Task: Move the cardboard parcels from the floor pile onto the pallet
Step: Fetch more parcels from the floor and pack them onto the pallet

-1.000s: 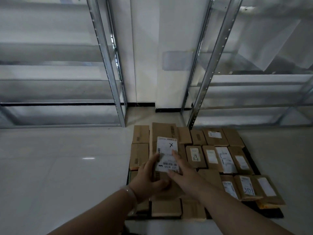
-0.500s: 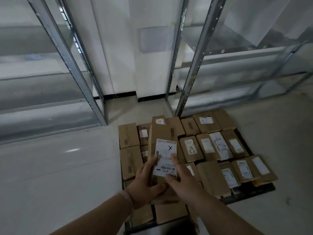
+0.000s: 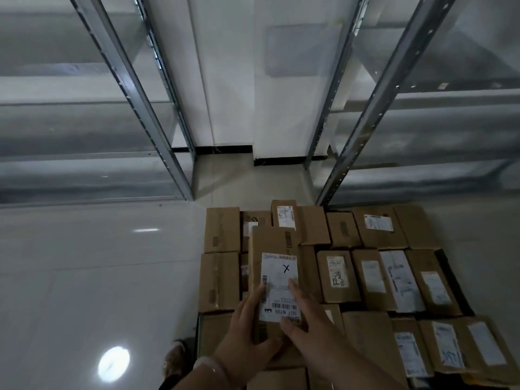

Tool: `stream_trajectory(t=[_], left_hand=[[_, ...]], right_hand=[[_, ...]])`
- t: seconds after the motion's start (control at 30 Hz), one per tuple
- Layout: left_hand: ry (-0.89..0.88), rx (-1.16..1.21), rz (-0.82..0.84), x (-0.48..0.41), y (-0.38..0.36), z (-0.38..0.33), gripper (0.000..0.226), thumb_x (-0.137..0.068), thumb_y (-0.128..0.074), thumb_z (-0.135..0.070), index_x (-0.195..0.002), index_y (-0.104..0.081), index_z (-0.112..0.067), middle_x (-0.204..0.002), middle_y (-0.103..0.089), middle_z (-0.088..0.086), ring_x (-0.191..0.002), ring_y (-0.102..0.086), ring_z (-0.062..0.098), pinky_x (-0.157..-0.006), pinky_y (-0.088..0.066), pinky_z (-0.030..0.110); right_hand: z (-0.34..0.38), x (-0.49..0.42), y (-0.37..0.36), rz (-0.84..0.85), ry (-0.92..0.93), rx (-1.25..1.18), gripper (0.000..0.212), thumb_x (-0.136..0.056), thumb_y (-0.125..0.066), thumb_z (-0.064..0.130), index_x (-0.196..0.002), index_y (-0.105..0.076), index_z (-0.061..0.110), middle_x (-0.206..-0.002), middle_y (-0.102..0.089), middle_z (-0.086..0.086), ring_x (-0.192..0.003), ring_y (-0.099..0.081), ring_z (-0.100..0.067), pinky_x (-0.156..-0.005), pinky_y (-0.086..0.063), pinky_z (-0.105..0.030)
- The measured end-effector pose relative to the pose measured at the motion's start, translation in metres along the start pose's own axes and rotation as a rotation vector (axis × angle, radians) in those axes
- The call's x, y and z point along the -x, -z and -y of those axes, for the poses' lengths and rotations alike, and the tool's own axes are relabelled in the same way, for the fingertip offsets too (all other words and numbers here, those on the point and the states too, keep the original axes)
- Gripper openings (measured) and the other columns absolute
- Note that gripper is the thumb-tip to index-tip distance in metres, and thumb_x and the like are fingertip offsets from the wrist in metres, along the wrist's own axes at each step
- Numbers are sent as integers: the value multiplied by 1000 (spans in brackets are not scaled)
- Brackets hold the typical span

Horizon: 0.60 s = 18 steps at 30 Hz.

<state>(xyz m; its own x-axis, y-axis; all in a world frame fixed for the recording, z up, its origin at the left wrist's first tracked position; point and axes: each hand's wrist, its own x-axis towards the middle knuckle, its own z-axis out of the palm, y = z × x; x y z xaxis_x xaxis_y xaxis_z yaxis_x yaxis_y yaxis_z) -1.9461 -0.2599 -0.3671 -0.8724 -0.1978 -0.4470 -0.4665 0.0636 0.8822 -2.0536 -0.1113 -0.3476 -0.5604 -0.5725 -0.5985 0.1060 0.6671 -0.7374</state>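
I hold a long cardboard parcel (image 3: 274, 244) over the left-middle of the stack; its white label is marked with an X. My left hand (image 3: 247, 336) grips its near left side with the thumb on the label. My right hand (image 3: 312, 330) holds its near right side, fingers lying along the label. Under it, several brown parcels (image 3: 339, 277) lie in rows on the black pallet (image 3: 450, 268), most with white labels. The parcel's near end is hidden by my hands.
Metal shelving racks stand behind the pallet, one on the left (image 3: 135, 88) and one on the right (image 3: 377, 99), with a white wall pillar (image 3: 230, 80) between. Glossy tiled floor (image 3: 84, 277) lies to the left. A shoe (image 3: 174, 358) shows by the pallet's near left corner.
Both hands have kept their hold on the X-marked parcel. The view has swung and come closer to the pallet, and the parcel now sits slightly further over the left rows.
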Motion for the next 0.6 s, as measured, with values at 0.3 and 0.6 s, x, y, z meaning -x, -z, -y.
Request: stream_trajectory(t=[0.3, 0.6], left_hand=[[77, 119, 14, -161, 125, 81, 94, -84, -63, -1, -137, -9, -56, -151, -33, 3, -130, -49, 16, -97, -52, 29], [118, -148, 80, -296, 181, 184, 103, -90, -65, -14, -139, 12, -61, -162, -13, -9, -150, -13, 18, -117, -32, 45]], right_hand=[[18, -221, -64, -45, -33, 33, 73, -99, -52, 46, -144, 1, 68, -148, -19, 27, -117, -32, 2, -94, -33, -18], [-35, -385, -106, -112, 25, -7, 77, -99, -57, 38, -146, -3, 65, -155, -7, 30, -123, -31, 6, -92, -32, -10]])
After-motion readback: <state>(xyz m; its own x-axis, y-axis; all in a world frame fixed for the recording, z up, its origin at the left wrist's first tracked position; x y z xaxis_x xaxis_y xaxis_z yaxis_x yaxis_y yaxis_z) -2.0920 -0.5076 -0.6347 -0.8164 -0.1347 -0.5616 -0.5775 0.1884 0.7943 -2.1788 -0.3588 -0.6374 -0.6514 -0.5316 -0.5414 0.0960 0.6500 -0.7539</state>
